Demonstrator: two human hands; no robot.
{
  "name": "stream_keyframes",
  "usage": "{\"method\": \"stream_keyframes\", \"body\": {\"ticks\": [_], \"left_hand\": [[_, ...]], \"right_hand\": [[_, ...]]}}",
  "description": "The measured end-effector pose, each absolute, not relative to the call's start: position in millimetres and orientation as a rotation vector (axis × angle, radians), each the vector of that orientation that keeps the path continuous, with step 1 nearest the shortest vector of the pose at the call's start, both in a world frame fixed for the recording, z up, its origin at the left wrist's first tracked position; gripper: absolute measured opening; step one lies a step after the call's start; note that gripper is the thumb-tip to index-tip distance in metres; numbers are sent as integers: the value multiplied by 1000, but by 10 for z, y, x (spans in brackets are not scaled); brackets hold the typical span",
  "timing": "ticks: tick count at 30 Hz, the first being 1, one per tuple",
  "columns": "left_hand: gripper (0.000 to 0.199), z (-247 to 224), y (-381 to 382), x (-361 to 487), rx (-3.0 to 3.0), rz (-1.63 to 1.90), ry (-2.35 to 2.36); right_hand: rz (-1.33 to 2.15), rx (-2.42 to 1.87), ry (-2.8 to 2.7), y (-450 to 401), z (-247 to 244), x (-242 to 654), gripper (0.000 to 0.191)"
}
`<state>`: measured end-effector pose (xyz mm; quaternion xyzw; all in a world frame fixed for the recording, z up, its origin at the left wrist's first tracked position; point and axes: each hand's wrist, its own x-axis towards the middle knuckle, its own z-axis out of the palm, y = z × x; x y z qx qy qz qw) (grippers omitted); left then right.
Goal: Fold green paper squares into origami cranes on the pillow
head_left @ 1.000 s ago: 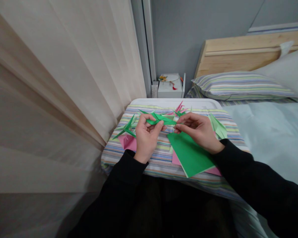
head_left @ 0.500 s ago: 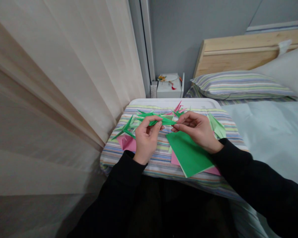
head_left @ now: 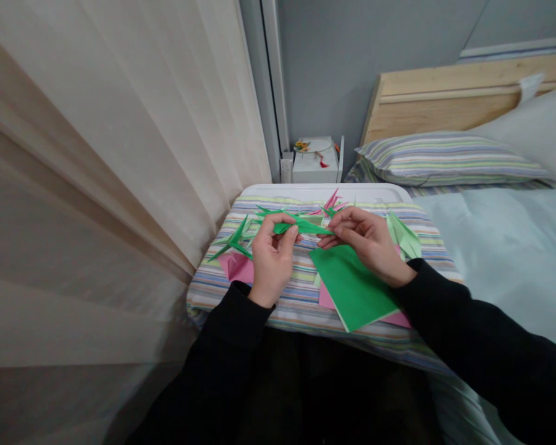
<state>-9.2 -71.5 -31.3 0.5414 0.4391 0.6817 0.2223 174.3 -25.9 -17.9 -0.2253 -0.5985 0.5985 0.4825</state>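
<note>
A narrow piece of folded green paper (head_left: 309, 227) is held level above the table between my two hands. My left hand (head_left: 273, 256) pinches its left part between thumb and fingers. The fingers of my right hand (head_left: 364, 241) are closed on its right tip. Under my right hand lies a stack of green paper sheets (head_left: 352, 287), with pink paper (head_left: 327, 298) showing beneath it. To the left of my left hand sit a green origami crane (head_left: 234, 240) and a folded pink paper piece (head_left: 237, 267).
A striped cloth covers the small white table (head_left: 324, 192). A pink origami crane (head_left: 332, 201) stands at the back, and a light green folded paper (head_left: 404, 236) lies at right. A curtain (head_left: 120, 154) hangs at left; a bed (head_left: 505, 247) is at right.
My right hand's thumb and fingers have shifted slightly along the right tip of the folded green paper. My left hand's fingers have moved a little, covering more of its left end.
</note>
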Motion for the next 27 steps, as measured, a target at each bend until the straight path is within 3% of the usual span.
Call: {"method": "stream_keyframes", "body": {"ticks": [5,14,18,27], "left_hand": [[18,-380,-717,-111,1600,1752,1228],[32,-403,-742,-91,1625,1691,1168],[28,-414,-734,-90,1640,1663,1169],[23,-418,-730,-71,1658,1542,1059]], "right_hand": [[1532,-658,-1508,-233,-191,1746,29],[1603,-573,-1602,-255,-185,1723,24],[1624,-535,-1631,-264,-190,1722,19],[1508,-567,-1694,-253,-212,1702,28]]}}
